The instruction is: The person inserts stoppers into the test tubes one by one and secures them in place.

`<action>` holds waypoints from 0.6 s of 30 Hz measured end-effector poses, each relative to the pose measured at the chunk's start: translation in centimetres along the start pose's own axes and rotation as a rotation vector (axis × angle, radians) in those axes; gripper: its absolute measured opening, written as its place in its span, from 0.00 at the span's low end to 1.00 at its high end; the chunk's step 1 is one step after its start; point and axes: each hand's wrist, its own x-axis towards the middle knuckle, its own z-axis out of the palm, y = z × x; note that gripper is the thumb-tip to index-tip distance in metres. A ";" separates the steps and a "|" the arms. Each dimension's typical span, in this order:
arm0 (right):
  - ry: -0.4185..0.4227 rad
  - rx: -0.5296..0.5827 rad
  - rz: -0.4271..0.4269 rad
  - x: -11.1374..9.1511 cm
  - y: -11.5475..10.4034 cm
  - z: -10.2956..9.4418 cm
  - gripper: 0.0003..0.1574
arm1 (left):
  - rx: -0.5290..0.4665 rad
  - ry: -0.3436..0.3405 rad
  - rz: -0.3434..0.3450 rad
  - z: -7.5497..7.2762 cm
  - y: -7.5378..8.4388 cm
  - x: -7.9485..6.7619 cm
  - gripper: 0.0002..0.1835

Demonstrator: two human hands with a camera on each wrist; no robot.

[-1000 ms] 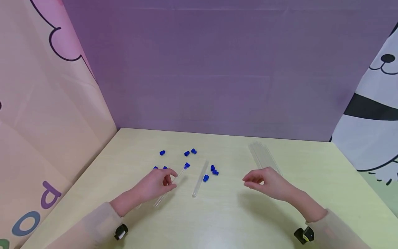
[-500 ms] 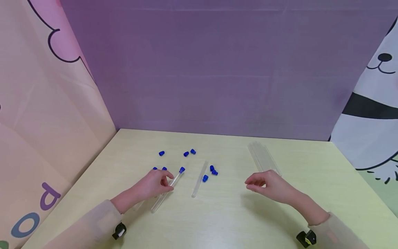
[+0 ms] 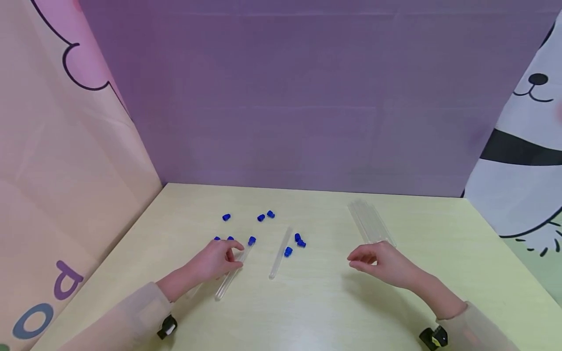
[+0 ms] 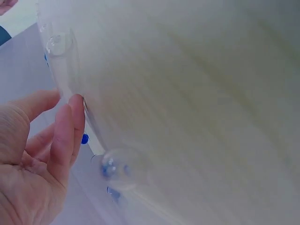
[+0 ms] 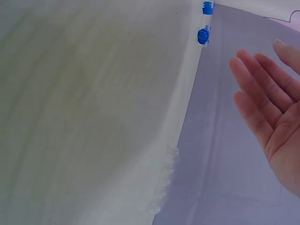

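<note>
We now see the blue-capped test tube point(image 3: 229, 279), tilted in our grip a second ago, lying left of centre on the desk point(image 3: 316, 312), apparently set down, our left hand point(image 3: 213, 262) loosely parted above it and right hand point(image 3: 383, 263) relaxed, empty, right of centre.

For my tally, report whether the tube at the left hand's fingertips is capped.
Capped: the head view shows a blue cap on the far end of the tube.

Tabletop point(image 3: 325, 273): we're seeing room between right hand point(image 3: 388, 264) and 3 caps point(image 3: 301, 243).
Tubes point(image 3: 372, 223): we're finding obstacles beyond that hand.
</note>
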 end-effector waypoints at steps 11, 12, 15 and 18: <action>-0.003 0.020 0.019 -0.1 0.3 0.2 0.09 | 0.016 0.011 0.028 -0.2 -0.2 -0.1 0.17; -0.005 0.020 0.023 -0.1 0.3 0.2 0.09 | 0.016 0.009 0.040 -0.2 -0.2 -0.1 0.16; -0.010 0.018 0.026 0.2 0.3 0.2 0.09 | 0.019 0.011 0.085 -0.4 -0.2 -0.1 0.16; -0.015 0.013 0.029 0.5 0.1 0.1 0.09 | 0.025 0.022 0.121 -0.7 -0.1 0.0 0.16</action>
